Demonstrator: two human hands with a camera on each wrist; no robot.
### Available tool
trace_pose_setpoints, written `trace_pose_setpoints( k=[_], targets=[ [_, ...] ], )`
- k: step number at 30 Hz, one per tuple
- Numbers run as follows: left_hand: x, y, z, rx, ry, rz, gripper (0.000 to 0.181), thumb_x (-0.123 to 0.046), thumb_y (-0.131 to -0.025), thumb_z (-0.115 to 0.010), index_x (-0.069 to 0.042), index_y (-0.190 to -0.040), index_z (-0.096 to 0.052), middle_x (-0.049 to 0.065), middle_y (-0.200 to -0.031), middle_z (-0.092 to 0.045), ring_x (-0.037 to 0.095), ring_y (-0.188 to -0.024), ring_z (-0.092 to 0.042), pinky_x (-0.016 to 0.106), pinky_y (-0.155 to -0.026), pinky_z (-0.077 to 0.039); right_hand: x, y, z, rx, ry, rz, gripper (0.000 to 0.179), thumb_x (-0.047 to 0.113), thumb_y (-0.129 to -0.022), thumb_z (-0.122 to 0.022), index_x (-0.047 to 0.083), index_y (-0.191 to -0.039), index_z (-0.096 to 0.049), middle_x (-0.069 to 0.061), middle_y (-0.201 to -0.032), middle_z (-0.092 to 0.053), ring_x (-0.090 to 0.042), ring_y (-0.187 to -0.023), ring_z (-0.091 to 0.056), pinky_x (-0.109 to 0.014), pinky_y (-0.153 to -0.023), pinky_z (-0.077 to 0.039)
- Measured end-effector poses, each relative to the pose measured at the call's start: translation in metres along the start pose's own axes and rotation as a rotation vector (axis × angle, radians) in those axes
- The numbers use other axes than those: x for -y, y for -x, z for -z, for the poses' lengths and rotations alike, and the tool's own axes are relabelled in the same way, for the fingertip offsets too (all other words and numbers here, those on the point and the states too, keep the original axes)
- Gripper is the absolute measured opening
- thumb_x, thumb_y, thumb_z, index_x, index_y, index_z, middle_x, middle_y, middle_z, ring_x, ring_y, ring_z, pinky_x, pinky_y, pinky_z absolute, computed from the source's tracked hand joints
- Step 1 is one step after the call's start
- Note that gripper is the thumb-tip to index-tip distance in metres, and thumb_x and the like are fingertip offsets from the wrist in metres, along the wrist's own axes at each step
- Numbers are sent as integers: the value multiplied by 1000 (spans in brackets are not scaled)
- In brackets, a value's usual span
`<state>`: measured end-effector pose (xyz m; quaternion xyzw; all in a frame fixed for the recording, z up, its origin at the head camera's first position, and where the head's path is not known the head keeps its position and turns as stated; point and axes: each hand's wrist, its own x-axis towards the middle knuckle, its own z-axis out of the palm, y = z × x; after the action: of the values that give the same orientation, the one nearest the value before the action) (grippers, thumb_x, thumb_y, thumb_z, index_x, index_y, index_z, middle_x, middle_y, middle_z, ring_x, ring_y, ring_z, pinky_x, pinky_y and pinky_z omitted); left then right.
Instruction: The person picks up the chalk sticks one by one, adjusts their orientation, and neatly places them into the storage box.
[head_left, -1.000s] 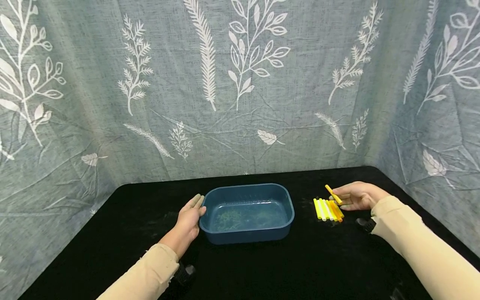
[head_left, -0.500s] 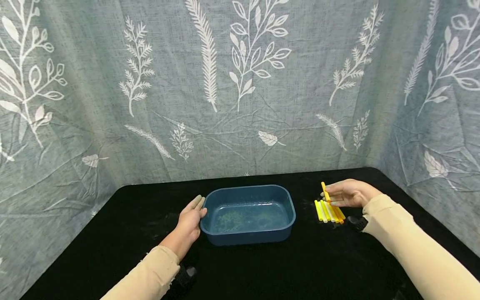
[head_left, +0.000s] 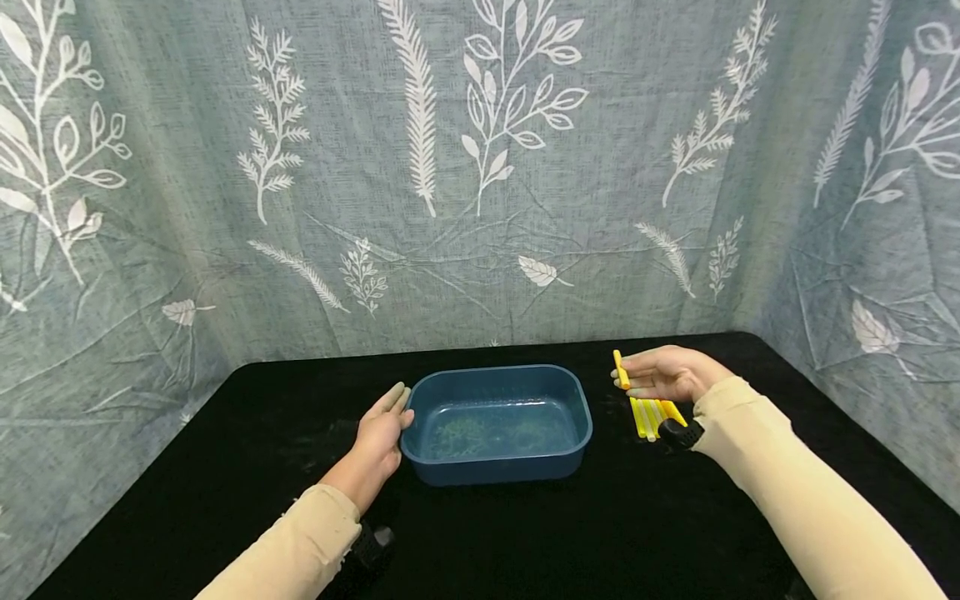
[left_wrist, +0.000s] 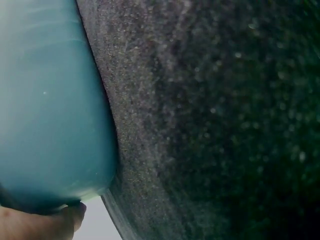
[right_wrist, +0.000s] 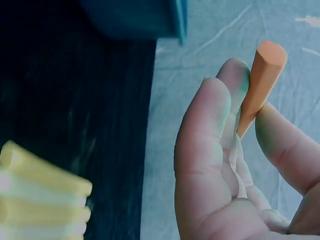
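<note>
My right hand pinches an orange-yellow chalk stick between thumb and fingertips, raised above the table. In the right wrist view, this chalk looks orange and stands tilted; green dust marks the fingertips. Just below that hand lies a row of several yellow, white and orange chalk sticks, partly hidden by the wrist camera. A blue plastic bin stands mid-table with greenish marks on its floor. My left hand rests against its left side with fingers extended; the bin wall fills the left wrist view's left side.
Black cloth covers the table. A grey-blue curtain with white leaf prints hangs behind and at both sides. A black wrist camera sits on the right wrist, another wrist camera on the left.
The right hand has moved left and a little up with the chalk stick, away from the row and toward the bin. The left hand stays against the bin.
</note>
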<state>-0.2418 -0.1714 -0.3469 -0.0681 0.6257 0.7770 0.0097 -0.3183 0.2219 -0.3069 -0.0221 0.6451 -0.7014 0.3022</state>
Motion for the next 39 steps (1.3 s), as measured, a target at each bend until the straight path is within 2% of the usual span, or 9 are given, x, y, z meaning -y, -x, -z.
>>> trace_pose_setpoints(
  k=[10, 16, 18, 19, 23, 25, 26, 30, 39],
  targets=[
    [3, 1, -3, -10, 46, -36, 57, 7, -103, -27, -3, -155, -7, 19, -160, -3, 34, -147, 0, 43, -119, -14, 12, -12, -31, 0, -31, 4, 11, 6, -103, -44, 0, -111, -50, -4, -93, -66, -13, -88, -64, -29, -88, -54],
    [5, 4, -6, -32, 63, -63, 56, 9, -102, -25, -2, -154, -7, 21, -160, -4, 35, -147, -2, 42, -120, -14, 21, -19, -51, 11, -32, 1, 12, 5, -103, -42, 0, -108, -52, -5, -92, -66, -14, -86, -64, -28, -84, -53],
    [9, 1, -4, -39, 79, -69, 57, 8, -103, -27, -4, -155, -10, 19, -160, -6, 33, -147, -4, 42, -119, -16, 23, -23, -58, 16, -31, -1, 13, 4, -104, -40, 0, -108, -51, -5, -91, -65, -14, -86, -64, -27, -81, -53],
    [25, -17, 8, -12, 130, -100, 57, 7, -102, -32, -7, -155, -18, 17, -160, -13, 31, -147, -10, 40, -118, -21, 25, -24, -61, 14, -33, -3, 13, 4, -103, -40, -1, -109, -51, -6, -91, -66, -14, -85, -65, -27, -80, -54],
    [30, -22, 10, -20, 151, -106, 57, 6, -102, -34, -9, -155, -21, 15, -160, -16, 29, -147, -13, 38, -117, -25, 27, -32, -73, 5, -21, -12, 25, 3, -103, -41, -6, -126, -46, -8, -97, -64, -14, -84, -64, -32, -90, -52],
    [26, -18, 7, -22, 146, -102, 57, 7, -102, -32, -7, -156, -18, 16, -160, -14, 30, -147, -12, 38, -117, -24, 27, -36, -78, 0, -19, -18, 32, 3, -103, -42, -8, -133, -42, -9, -100, -63, -14, -84, -64, -36, -101, -46],
    [10, 0, -6, -49, 99, -71, 57, 8, -103, -27, -5, -156, -10, 18, -160, -7, 32, -147, -5, 40, -118, -20, 28, -38, -80, -3, -20, -23, 34, 3, -103, -42, -8, -135, -40, -9, -101, -62, -15, -85, -63, -38, -106, -41],
    [6, 4, -9, -41, 95, -57, 57, 9, -102, -24, -4, -155, -6, 19, -160, -3, 34, -147, -4, 41, -118, -19, 28, -44, -90, -26, -34, -39, 33, 3, -103, -43, -8, -134, -40, -9, -96, -61, -17, -87, -61, -42, -113, -32],
    [6, 3, -8, -53, 79, -69, 57, 9, -102, -25, -2, -155, -8, 20, -160, -5, 33, -147, -5, 41, -119, -17, 29, -61, -115, -31, -4, -87, 48, 3, -102, -45, -10, -146, -30, -20, -131, -50, -31, -132, -42, -42, -113, -33]
  ],
)
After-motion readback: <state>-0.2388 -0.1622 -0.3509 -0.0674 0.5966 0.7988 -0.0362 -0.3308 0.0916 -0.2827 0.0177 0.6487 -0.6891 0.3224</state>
